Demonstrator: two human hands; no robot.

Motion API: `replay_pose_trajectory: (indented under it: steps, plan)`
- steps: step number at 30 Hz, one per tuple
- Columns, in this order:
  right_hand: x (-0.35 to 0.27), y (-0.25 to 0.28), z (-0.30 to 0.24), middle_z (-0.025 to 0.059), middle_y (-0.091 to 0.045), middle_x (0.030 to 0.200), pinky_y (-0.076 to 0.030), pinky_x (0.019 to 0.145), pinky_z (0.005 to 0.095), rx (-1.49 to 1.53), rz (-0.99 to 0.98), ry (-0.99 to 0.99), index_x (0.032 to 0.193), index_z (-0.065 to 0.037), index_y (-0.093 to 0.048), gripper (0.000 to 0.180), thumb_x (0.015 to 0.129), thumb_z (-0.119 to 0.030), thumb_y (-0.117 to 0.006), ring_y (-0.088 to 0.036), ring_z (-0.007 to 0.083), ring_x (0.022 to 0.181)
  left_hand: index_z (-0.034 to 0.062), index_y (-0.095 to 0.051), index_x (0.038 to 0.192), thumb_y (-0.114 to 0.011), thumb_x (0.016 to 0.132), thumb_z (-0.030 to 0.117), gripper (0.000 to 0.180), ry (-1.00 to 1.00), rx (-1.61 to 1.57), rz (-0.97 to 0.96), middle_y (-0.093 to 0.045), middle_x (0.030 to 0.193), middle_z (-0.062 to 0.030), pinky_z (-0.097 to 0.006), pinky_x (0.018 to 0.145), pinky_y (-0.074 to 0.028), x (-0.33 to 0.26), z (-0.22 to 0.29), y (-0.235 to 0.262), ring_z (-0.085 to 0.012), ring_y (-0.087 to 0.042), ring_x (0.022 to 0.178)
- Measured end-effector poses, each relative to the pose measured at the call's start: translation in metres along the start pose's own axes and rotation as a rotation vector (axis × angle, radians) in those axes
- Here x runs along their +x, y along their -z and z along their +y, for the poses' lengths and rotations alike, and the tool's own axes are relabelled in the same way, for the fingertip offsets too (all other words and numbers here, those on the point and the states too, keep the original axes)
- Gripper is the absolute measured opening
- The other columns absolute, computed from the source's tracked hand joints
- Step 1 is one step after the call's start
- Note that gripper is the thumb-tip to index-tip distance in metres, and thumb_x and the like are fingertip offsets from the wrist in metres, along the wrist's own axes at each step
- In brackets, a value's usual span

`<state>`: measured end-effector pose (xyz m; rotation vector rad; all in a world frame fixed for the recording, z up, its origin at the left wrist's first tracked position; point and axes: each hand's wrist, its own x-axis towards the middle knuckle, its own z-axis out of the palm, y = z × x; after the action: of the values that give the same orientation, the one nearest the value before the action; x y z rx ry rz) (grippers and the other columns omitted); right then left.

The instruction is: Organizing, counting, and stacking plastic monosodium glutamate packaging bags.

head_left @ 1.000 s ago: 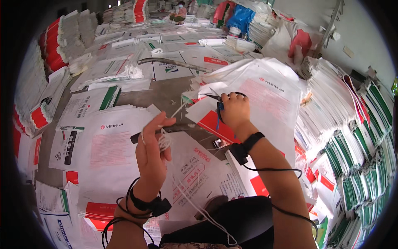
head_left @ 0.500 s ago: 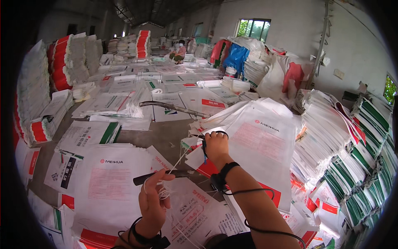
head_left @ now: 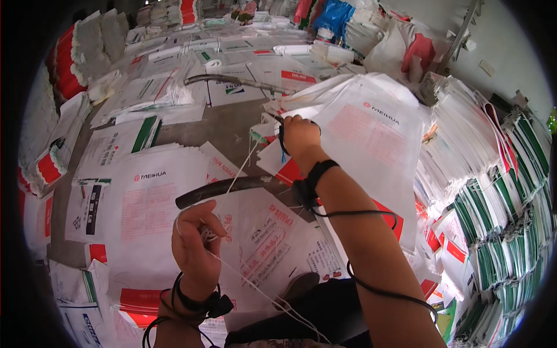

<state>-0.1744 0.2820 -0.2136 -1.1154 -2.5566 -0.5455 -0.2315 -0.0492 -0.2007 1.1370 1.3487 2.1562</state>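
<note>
My right hand (head_left: pixel 301 139) is closed around black-handled scissors (head_left: pixel 282 138), their blade tips pointing up and left, beside the near-left edge of a white sack stack (head_left: pixel 371 136) with red print. White string (head_left: pixel 246 162) runs taut from that edge to my left hand (head_left: pixel 197 232). The left fingers are curled around a small wound bunch of the string (head_left: pixel 208 234), partly hidden by them. Below that hand, loose strands trail across my dark-clothed leg. Just beyond the left fingers lies a dark curved bar (head_left: pixel 223 190). Black cables circle both wrists.
Another pile of white sacks (head_left: pixel 154 223) lies at left. Tall sack bundles (head_left: pixel 502 232) with green and red edges stand at right. A crooked stick (head_left: pixel 243 83) crosses the floor ahead. Farther back, a person (head_left: pixel 243 13) is partly visible among more sacks.
The view has tilted downward, so the scene sits higher. My left hand has shifted a little left and nearer, still holding the string. My right hand stays by the sack stack's edge.
</note>
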Motion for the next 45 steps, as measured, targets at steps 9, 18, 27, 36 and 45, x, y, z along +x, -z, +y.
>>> replay_pose_trajectory:
  steps: [9,18,27,36,45]
  plan:
    - [-0.013,0.058,0.040,0.0179,-0.070,0.103,-0.056,0.079,0.0485,0.226,-0.041,-0.138,0.116,-0.008,-0.060,0.034,0.094,-0.034,-0.060,-0.070,0.0385,0.092,0.0005,-0.057,0.120,-0.031,0.107,0.054,0.061,-0.160,0.087,0.131,-0.053,0.064,-0.0015,-0.020,0.046,-0.024,0.008,0.007,0.022,-0.0042,-0.032,0.049]
    - [-0.152,0.173,0.111,0.0177,-0.066,0.080,-0.052,0.067,0.0408,0.425,0.229,-0.084,0.118,-0.004,-0.060,0.040,0.093,-0.034,-0.070,-0.066,0.0358,0.073,-0.0017,-0.065,0.109,-0.040,0.108,0.038,0.046,0.318,0.084,-0.624,-0.059,0.077,-0.0024,-0.025,0.065,-0.044,-0.024,-0.030,-0.001,-0.0088,-0.054,0.070]
    - [-0.345,0.225,0.161,0.0197,-0.070,0.090,-0.053,0.066,0.0373,0.478,0.186,-0.422,0.123,-0.004,-0.058,0.044,0.085,-0.016,-0.077,-0.071,0.0359,0.080,0.0022,-0.056,0.111,-0.054,0.102,0.032,0.031,0.302,0.430,-1.324,-0.065,0.094,-0.0156,-0.042,0.079,-0.051,-0.128,-0.045,-0.062,-0.0346,-0.065,0.089]
    - [-0.749,0.106,0.262,0.0270,-0.068,0.102,-0.050,0.082,0.0513,0.101,-0.059,-1.388,0.119,-0.004,-0.058,0.028,0.100,-0.021,-0.047,-0.064,0.0474,0.097,-0.0020,-0.051,0.118,-0.077,0.079,0.058,0.076,0.347,0.572,-1.624,-0.062,0.109,-0.0264,-0.044,0.088,-0.049,-0.157,-0.031,-0.031,-0.0423,-0.063,0.103]
    - [-0.962,0.016,0.122,0.0222,-0.065,0.111,-0.052,0.087,0.0479,0.206,-0.792,-0.997,0.107,-0.004,-0.066,0.032,0.090,-0.031,-0.065,-0.065,0.0379,0.105,0.0048,-0.063,0.095,-0.058,0.098,0.051,0.046,0.477,0.516,-1.873,-0.066,0.085,-0.0139,-0.036,0.075,-0.051,-0.116,-0.080,-0.025,-0.0244,-0.065,0.081]
